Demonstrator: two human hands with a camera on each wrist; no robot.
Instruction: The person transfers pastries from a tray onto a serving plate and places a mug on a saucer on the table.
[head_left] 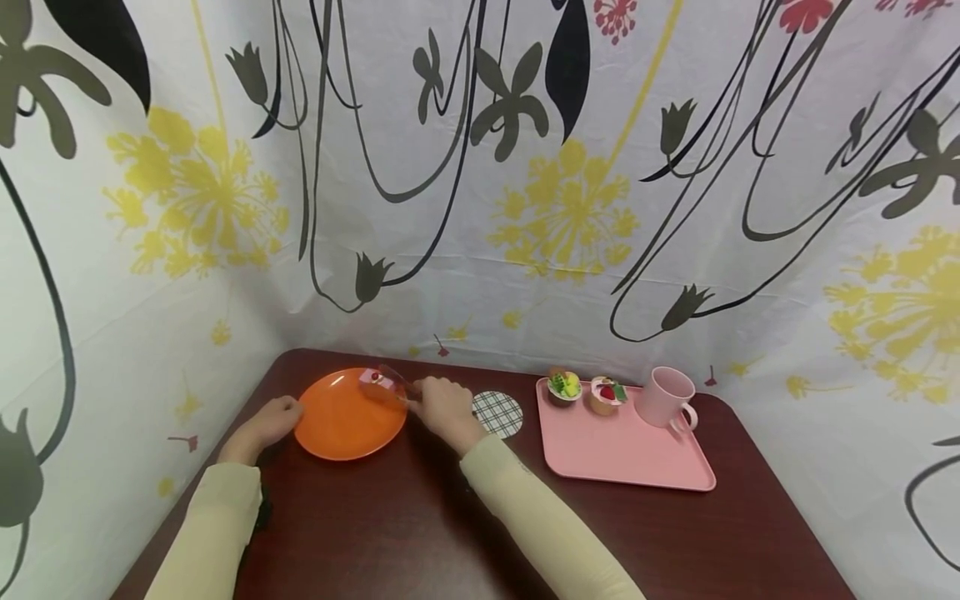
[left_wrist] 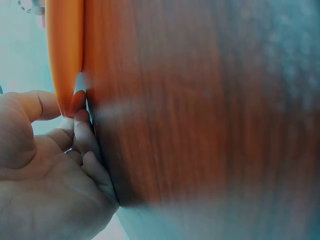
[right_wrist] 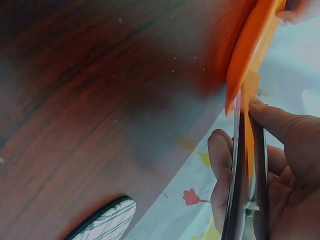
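Evidently, orange plate [head_left: 345, 427]: pinched at rim by curled left hand [head_left: 267, 423]; likely light, stiff, slick.
Tongs [right_wrist: 260, 175]: gripped by curled right hand [head_left: 444, 410].
Pink cake piece [head_left: 373, 377]: seen between hands, at tongs' tips; presumably soft, best taken low.

I have room over the near tabletop [head_left: 360, 525] between the sleeves [head_left: 543, 521] — right hand [head_left: 446, 408] and tongs [right_wrist: 237, 185] block the orange plate's [head_left: 347, 425] right side; mug [head_left: 662, 400] obstructs the tray's [head_left: 630, 458] far-right corner; curtain [head_left: 442, 225] walls the back.
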